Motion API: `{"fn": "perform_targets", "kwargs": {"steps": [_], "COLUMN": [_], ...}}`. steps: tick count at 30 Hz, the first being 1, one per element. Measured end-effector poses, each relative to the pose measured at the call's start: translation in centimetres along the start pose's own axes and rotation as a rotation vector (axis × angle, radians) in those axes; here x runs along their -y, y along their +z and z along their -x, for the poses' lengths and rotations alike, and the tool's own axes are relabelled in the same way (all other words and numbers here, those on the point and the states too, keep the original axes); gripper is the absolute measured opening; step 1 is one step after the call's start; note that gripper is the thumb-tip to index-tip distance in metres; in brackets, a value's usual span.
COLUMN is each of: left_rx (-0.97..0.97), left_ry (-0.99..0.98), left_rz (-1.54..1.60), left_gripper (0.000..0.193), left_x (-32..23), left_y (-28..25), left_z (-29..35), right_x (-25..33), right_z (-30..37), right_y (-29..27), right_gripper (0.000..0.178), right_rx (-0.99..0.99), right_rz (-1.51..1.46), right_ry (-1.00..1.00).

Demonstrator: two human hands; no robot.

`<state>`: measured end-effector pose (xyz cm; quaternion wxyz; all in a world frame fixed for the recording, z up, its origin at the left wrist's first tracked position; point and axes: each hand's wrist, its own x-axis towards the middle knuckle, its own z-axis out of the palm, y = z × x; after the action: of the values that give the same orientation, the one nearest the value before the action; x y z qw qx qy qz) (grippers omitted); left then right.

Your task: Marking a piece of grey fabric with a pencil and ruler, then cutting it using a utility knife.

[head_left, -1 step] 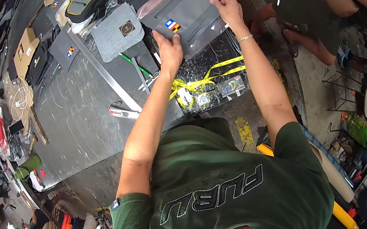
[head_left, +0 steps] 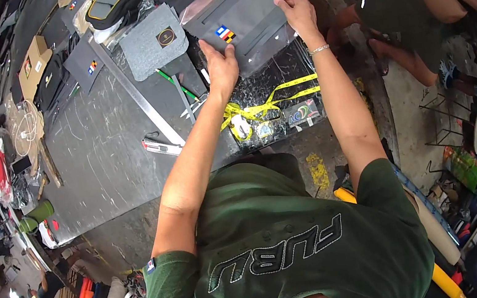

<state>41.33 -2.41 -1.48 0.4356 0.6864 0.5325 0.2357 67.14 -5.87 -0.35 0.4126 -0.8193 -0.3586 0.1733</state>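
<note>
Your left hand point(head_left: 220, 64) is pinching the near edge of the grey pouch in clear plastic wrap point(head_left: 240, 24), and your right hand point(head_left: 297, 12) grips its far right edge. The pouch sits at the workbench's point(head_left: 102, 152) far end, a yellow tape measure point(head_left: 263, 107) just below it and a long metal ruler point(head_left: 136, 96) off to its left.

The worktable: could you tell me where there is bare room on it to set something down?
The worktable is bare left of the long metal ruler, down to the utility knife. It is crowded where the left hand and right hand hold the grey panel, and around the yellow tape measure.
</note>
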Motion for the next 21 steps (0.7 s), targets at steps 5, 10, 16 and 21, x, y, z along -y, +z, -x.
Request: {"fn": "perform_targets", "kwargs": {"steps": [5,10,16,21], "left_rx": [0.020,0.092,0.123,-0.057], "left_ry": [-0.203,-0.265,-0.126,0.523], "left_rz": [0.222,0.385,0.381,-0.446], "left_gripper": [0.094,0.097,0.101,0.080], "left_x": [-2.1,-3.1,-1.7,-2.7], "left_y": [0.3,0.3,-1.0,-3.4], "left_z": [-0.5,-1.6,-2.5,-5.2], "right_x": [-2.5,-0.4,-1.7,-0.4], "right_z": [-1.7,-2.1,-2.2,3.5], "right_y": [0.7,-0.2,-0.9,-1.0], "right_gripper": [0.047,0.055,0.059,0.049], "right_rx": [-0.215,0.237,0.211,-0.355], "right_rz": [0.054,0.168,0.110,-0.352], "right_ry": [-0.208,-0.102,-0.199,-0.030]}}
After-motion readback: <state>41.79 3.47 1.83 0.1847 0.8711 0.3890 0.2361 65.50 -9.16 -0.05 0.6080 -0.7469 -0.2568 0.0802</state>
